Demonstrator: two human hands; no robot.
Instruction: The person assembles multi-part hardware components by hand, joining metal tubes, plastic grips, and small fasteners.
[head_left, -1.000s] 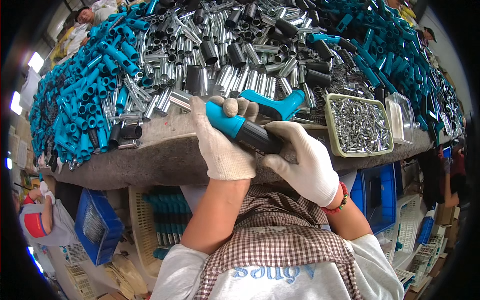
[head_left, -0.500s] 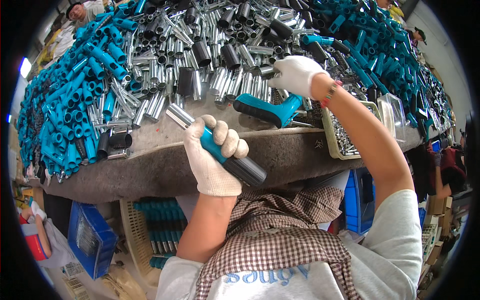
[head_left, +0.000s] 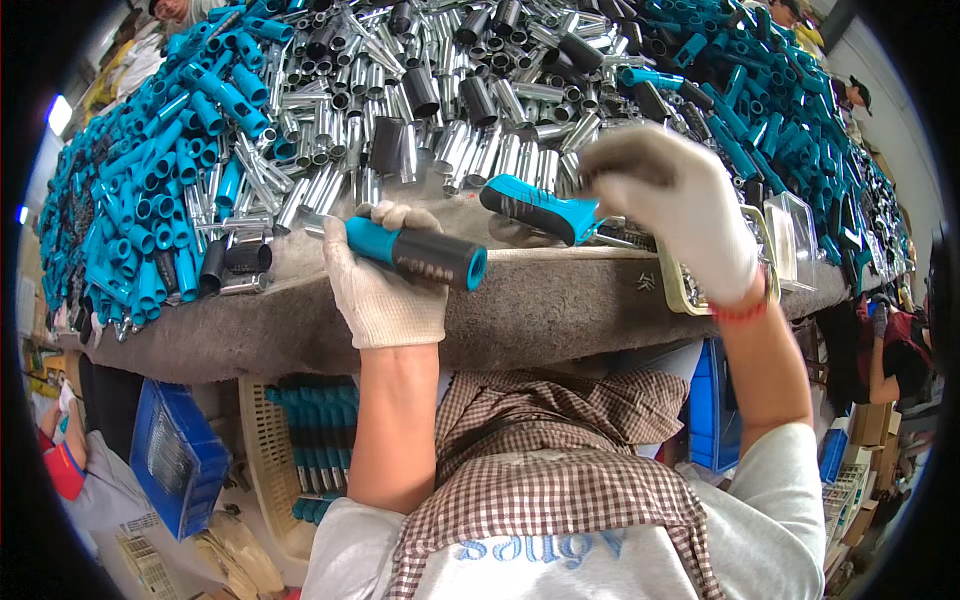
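Note:
My gloved left hand [head_left: 385, 285] is wrapped around a teal and black tool handle [head_left: 435, 258]. Its black sleeve and round, open teal end point right, and a bit of silver tube shows on the left. My gloved right hand [head_left: 690, 205] is lifted beside the small-parts tray, its dark-stained fingers curled in and blurred. Whatever they may hold is hidden. Between the hands, a bent teal handle piece with a black grip [head_left: 540, 207] rests near the cloth-covered table edge. Behind it lie several silver metal tubes [head_left: 500, 155].
Teal sleeves [head_left: 150, 215] are heaped on the left, more teal parts [head_left: 770, 120] on the right. A tray of small metal pins [head_left: 680, 290] and a clear plastic box [head_left: 792, 235] sit at the right. Below are a blue crate [head_left: 175, 460] and a beige basket [head_left: 265, 450] with handles.
My left hand has shifted left and tilted the tool handle, bringing its open teal end into sight. My right hand has drawn back from the metal tubes toward the tray and turned.

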